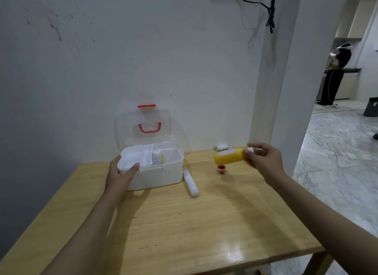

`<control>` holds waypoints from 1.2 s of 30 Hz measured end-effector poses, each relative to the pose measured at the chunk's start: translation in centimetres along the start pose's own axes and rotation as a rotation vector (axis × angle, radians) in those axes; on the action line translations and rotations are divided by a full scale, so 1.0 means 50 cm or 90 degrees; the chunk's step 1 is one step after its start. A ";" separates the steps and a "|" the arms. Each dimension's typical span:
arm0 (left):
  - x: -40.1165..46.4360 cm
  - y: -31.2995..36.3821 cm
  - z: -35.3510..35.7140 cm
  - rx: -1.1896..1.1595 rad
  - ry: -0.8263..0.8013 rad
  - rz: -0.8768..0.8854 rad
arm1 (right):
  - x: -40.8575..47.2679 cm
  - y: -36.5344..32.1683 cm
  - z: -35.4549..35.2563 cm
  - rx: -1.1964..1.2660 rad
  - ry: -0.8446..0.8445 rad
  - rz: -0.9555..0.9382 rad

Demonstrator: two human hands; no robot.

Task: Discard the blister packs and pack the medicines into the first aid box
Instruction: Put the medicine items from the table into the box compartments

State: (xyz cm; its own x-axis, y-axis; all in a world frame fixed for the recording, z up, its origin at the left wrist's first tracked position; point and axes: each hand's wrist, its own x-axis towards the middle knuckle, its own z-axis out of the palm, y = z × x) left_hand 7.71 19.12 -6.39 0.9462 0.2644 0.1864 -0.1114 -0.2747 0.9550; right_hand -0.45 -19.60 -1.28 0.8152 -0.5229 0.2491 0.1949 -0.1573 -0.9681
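Observation:
A white first aid box (163,173) stands open at the back of the wooden table (184,223), its clear lid with a red handle leaning against the wall. A small white bottle (157,157) stands inside it. My left hand (120,175) grips the box's front left corner. My right hand (263,159) holds a yellow bottle (229,158) by its cap end, lying sideways in the air to the right of the box. A white tube (190,183) lies on the table just right of the box. Under the yellow bottle sits a small red jar (221,169).
A small white item (222,147) lies at the table's back edge by the wall. A white pillar (286,80) rises right of the table. Beyond it, on a marble floor, a person (335,74) stands at a counter near a dark bin (371,107).

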 end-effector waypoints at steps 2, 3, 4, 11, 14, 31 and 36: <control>0.007 0.004 -0.002 0.049 -0.004 -0.009 | 0.001 -0.035 0.034 0.013 -0.031 -0.030; 0.010 0.005 -0.003 0.073 -0.008 -0.010 | 0.001 -0.050 0.053 0.018 -0.048 -0.044; 0.014 0.006 -0.004 0.099 -0.011 -0.008 | 0.002 -0.062 0.073 0.020 -0.062 -0.060; 0.017 0.003 -0.001 0.276 -0.027 0.079 | 0.010 -0.097 0.218 -0.068 -0.141 -0.167; 0.017 -0.010 -0.005 0.306 -0.024 0.107 | 0.016 -0.096 0.265 -0.112 -0.162 -0.197; 0.013 0.004 -0.020 0.227 -0.047 0.175 | 0.006 -0.022 0.366 -0.244 -0.288 -0.184; 0.013 0.002 -0.016 0.227 -0.032 0.177 | 0.011 -0.019 0.364 -0.243 -0.302 -0.153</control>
State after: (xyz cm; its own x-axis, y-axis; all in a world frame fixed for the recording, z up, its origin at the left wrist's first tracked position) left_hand 8.05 20.02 -5.99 0.9098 0.0933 0.4044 -0.2593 -0.6330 0.7295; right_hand 9.73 -4.51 -0.68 0.9423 -0.0231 0.3340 0.2658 -0.5551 -0.7882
